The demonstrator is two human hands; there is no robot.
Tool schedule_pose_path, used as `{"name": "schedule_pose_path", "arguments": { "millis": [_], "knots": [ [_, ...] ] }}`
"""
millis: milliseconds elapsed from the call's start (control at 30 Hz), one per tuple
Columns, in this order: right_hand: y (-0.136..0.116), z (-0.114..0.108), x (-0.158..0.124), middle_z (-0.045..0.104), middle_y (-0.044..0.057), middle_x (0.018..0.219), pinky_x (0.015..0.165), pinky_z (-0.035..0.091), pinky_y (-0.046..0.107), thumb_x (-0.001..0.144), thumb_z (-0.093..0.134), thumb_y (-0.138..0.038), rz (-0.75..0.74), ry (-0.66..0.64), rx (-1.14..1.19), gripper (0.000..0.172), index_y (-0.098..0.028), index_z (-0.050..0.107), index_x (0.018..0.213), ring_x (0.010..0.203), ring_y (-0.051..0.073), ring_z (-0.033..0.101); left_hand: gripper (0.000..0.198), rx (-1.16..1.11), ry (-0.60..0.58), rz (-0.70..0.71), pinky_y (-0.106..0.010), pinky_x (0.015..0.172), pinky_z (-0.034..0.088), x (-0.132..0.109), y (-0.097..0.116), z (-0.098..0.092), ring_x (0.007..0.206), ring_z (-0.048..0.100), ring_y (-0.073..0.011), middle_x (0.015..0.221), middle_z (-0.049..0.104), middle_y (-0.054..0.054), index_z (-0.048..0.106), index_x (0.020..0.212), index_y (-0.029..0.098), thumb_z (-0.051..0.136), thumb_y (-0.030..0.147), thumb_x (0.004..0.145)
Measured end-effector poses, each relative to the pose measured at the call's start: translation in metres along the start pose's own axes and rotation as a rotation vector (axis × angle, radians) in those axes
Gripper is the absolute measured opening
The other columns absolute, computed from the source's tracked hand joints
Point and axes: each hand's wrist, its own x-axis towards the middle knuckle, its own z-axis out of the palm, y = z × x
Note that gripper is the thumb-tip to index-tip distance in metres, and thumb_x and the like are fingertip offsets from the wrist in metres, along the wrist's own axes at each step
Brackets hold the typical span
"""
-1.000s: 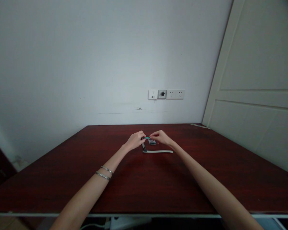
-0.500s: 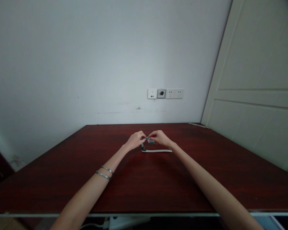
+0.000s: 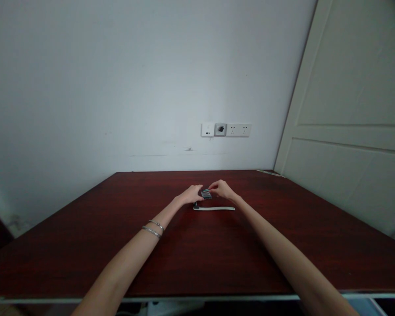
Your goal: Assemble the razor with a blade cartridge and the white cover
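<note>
My left hand (image 3: 193, 193) reaches to the left side of a small dark, clear-looking case (image 3: 206, 196) on the table, its thumb and fingers apart around that edge. At the case's upper right, my right hand (image 3: 221, 188) pinches a small greenish piece (image 3: 206, 190) by its right end, just over the case. Nearer to me lies a thin white strip (image 3: 215, 208), with a dark part (image 3: 195, 205) at its left end, partly hidden beneath my left hand.
The dark red table (image 3: 204, 254) runs back to a white wall. Wall sockets (image 3: 238, 130) sit above its rear edge, and a pale panelled door (image 3: 349, 131) stands on the right. A pale strip (image 3: 270, 173) lies at the back right corner.
My left hand has let go of the greenish piece and moved down to the case's left side. My right hand still holds the piece, now lower and over the case.
</note>
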Motion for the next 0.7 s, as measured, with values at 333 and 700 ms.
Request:
{"name": "schedule_pose_path", "arguments": {
  "millis": [333, 700],
  "knots": [
    [0.012, 0.004, 0.009, 0.069, 0.005, 0.073, 0.063, 0.043, 0.018, 0.065, 0.063, -0.017, -0.041, 0.0, -0.089, 0.018, -0.011, 0.072, 0.079, 0.067, 0.013, 0.06, 0.055, 0.029, -0.005, 0.003, -0.028, 0.085, 0.044, 0.014, -0.009, 0.018, 0.101, 0.058, -0.0225, 0.114, 0.06, -0.013, 0.048, 0.119, 0.013, 0.063, 0.028, 0.068],
    [0.02, 0.013, 0.011, 0.07, 0.006, 0.07, 0.062, 0.043, 0.019, 0.066, 0.062, -0.017, -0.015, -0.011, -0.114, 0.017, -0.011, 0.073, 0.077, 0.066, 0.014, 0.061, 0.059, -0.043, 0.015, -0.01, -0.027, 0.087, 0.043, 0.013, -0.011, 0.023, 0.102, 0.058, -0.0213, 0.114, 0.061, -0.01, 0.045, 0.124, 0.014, 0.062, 0.025, 0.069]
  ]
}}
